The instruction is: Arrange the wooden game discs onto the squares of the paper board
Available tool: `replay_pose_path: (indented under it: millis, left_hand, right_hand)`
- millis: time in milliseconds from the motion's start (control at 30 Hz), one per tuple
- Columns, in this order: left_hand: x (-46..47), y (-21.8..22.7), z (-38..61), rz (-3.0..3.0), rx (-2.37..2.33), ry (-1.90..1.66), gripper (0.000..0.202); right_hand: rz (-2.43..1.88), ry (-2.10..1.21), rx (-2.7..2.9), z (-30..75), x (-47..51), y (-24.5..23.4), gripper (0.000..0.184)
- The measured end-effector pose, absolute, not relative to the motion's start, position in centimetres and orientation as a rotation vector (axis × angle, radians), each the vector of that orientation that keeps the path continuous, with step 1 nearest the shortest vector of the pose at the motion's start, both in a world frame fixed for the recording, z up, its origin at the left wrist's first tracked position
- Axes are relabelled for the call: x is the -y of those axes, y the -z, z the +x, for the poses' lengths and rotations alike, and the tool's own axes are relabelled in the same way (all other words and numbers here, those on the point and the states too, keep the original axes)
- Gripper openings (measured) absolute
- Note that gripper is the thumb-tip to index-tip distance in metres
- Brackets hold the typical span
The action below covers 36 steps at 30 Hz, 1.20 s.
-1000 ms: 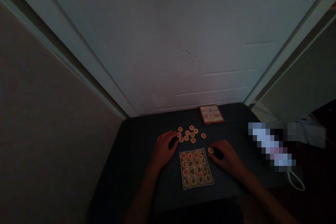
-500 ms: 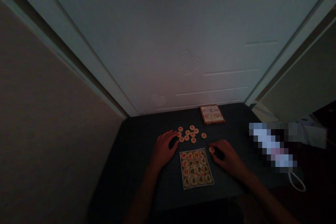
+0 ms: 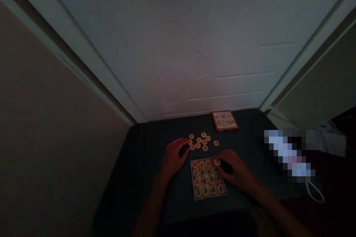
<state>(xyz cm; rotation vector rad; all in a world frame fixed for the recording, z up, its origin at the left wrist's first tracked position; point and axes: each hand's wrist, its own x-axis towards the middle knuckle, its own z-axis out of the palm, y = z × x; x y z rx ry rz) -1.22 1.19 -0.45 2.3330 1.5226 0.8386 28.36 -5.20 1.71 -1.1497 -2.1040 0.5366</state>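
A square tray (image 3: 196,194) on the dark table (image 3: 144,166) holds a grid of round wooden chess discs with red and black characters. My right hand (image 3: 233,170) pinches one disc (image 3: 217,162) over the tray's far right corner. My left hand (image 3: 172,157) rests on the table left of the tray, fingers curled loosely, its fingertips beside a loose cluster of discs (image 3: 200,141) lying beyond the tray. The scene is very dim.
A small patterned box lid (image 3: 224,120) lies at the table's far edge, against a pale panel with heart shapes (image 3: 200,65). A blurred-out object (image 3: 289,153) and a white cord (image 3: 315,192) lie at the right.
My right hand has moved left with the disc, from beside the tray to over its far right corner. The left hand has stayed put.
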Motion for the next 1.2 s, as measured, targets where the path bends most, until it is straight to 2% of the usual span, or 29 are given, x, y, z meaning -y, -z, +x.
replay_pose_path:
  millis: [533, 967, 1200]
  left_hand:
    - [-1.24, 0.47, -1.24, 2.327, -1.518, -0.820, 0.033]
    - [-1.25, 0.45, -1.16, 2.319, -1.522, -0.828, 0.033]
    - [-1.23, 0.43, -1.17, 2.321, -1.522, -0.835, 0.033]
  right_hand:
    - [-1.214, -0.363, 2.312, 27.39, 5.06, -2.48, 0.024]
    - [-1.262, -0.337, 2.304, 27.52, 5.26, -2.04, 0.027]
    - [-1.281, -0.307, 2.323, 27.37, 5.20, -2.21, 0.019]
